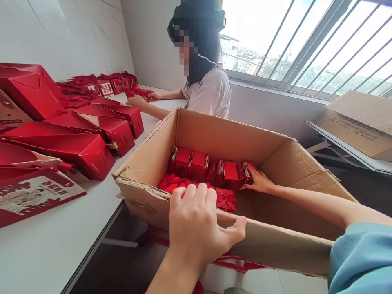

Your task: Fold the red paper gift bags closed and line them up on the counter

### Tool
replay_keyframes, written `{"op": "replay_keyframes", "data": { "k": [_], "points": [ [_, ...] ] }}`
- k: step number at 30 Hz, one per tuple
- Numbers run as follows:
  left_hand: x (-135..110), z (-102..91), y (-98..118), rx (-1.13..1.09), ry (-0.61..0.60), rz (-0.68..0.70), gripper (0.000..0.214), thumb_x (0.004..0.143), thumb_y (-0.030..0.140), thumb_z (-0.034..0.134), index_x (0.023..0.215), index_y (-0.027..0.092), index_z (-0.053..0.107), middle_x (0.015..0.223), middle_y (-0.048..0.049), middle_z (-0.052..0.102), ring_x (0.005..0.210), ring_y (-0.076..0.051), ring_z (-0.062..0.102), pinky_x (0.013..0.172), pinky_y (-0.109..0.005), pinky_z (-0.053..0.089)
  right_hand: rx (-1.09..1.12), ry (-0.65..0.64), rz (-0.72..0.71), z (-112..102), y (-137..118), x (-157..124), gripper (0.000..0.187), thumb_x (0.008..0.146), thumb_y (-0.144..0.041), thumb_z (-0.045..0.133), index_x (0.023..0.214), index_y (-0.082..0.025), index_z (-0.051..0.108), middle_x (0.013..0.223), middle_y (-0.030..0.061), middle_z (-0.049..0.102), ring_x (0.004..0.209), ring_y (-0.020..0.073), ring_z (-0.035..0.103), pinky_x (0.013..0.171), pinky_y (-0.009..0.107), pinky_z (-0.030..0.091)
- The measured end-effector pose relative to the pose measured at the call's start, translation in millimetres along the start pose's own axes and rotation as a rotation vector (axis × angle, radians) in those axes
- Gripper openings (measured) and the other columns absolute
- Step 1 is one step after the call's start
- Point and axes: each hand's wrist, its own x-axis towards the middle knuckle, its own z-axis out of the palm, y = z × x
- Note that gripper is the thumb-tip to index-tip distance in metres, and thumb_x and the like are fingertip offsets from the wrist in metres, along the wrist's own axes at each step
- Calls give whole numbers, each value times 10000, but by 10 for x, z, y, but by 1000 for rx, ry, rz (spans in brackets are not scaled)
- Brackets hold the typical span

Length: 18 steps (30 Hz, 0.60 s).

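Observation:
An open cardboard box [211, 134] stands in front of me beside the white table. Inside lie several small red gift boxes [199, 163], and some with red ribbon bows [225, 200] lie nearer me. My left hand [199, 226] grips the box's near rim, fingers curled over the edge and thumb outside. My right hand [257, 179] reaches deep into the box and closes round a small red gift box [247, 173] at the right end of the row.
Large red folded gift cartons [76, 143] are stacked on the white table [55, 245] at left. A person in a white shirt [211, 92] sits beyond the box, handling red items. A flattened cardboard box [358, 122] rests at right under the barred window.

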Motion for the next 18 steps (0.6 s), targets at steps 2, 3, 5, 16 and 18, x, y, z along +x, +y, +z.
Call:
{"op": "replay_keyframes", "data": {
  "k": [2, 3, 5, 16, 18],
  "points": [
    [1, 5, 11, 9, 9, -12, 329, 698, 513, 552, 610, 201, 496, 622, 5, 499, 648, -188, 471, 761, -380, 324, -3, -15, -23, 58, 26, -4, 828, 719, -335, 603, 1462, -182, 269, 1510, 166, 356, 1390, 355, 341, 1095, 567, 333],
    [0, 10, 17, 14, 16, -21, 321, 690, 508, 552, 611, 201, 496, 623, 4, 501, 649, -190, 472, 760, -383, 325, -4, -20, -28, 82, 41, -8, 816, 729, -320, 584, 1466, -188, 258, 1507, 170, 359, 1388, 360, 342, 1087, 592, 325],
    [-2, 21, 27, 19, 34, -37, 307, 676, 499, 554, 612, 204, 497, 620, 2, 501, 648, -194, 472, 755, -386, 327, -3, -26, -36, 112, 69, -19, 797, 752, -303, 547, 1474, -194, 227, 1500, 183, 365, 1385, 367, 345, 1070, 632, 315],
    [-30, 43, 23, -20, 30, -70, 270, 652, 461, 585, 621, 210, 489, 635, -8, 520, 674, -205, 477, 762, -403, 330, 40, -96, 1, 186, -115, 7, 776, 722, -192, 583, 1432, -66, 300, 1476, 234, 376, 1383, 346, 353, 1096, 526, 353],
    [-46, 58, 38, -46, 64, -92, 273, 625, 452, 613, 616, 208, 491, 640, -9, 523, 684, -207, 485, 760, -402, 330, 50, -69, 2, 138, -208, -48, 723, 728, -162, 623, 1402, -73, 377, 1444, 239, 418, 1360, 346, 390, 1086, 502, 383]
  ]
}}
